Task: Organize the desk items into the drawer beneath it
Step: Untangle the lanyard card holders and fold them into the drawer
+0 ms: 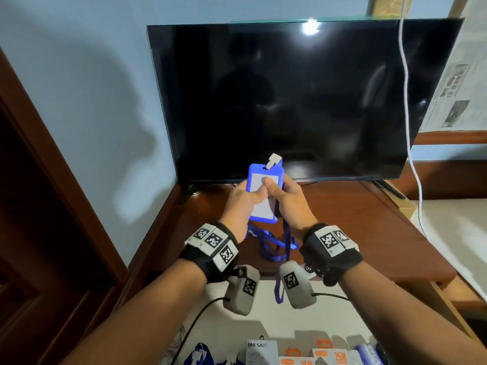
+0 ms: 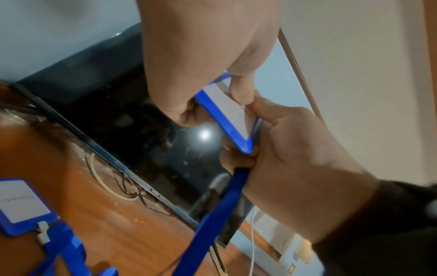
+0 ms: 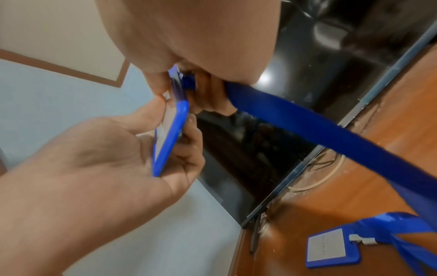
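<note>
1. Badge holder of blue plastic with a white card inside is held upright above the brown wooden worktop, in front of the dark flat screen; its blue fabric lanyard trails down towards the open drawer.
2. Left hand pinches its left edge, thumb on the card face; right hand grips the right edge and the strap.
3. Second blue badge holder lies on the worktop, not yet stowed.
4. Drawer already holds white and orange cardboard boxes and what look like blue badges, so the task seems well underway, with these two left.
</note>
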